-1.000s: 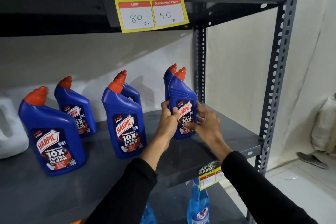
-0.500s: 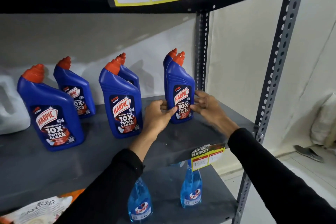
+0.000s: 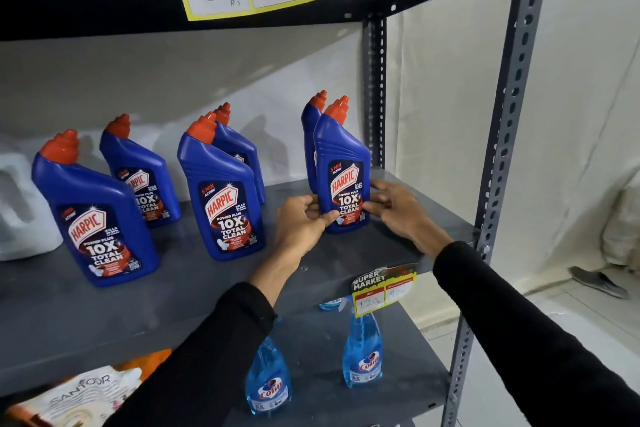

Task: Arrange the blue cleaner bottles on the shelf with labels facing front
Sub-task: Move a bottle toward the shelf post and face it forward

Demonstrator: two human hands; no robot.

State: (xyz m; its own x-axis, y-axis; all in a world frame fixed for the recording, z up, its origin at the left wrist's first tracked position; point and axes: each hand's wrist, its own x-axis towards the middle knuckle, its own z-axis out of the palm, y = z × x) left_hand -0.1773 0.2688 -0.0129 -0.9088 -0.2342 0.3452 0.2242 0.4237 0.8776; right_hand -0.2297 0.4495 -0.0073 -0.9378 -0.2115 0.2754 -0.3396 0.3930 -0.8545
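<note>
6 blue red-capped bottles (image 3: 341, 170) stand upright on the grey shelf (image 3: 173, 291), visible labels frontward.

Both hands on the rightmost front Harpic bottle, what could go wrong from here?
1. The held bottle stands right in front of a rear bottle; a push back by the left hand or right hand could topple it.
2. Fingers pinch only the base, so the tall bottle may tip.
3. Over-twisting could turn the label off front.
</note>
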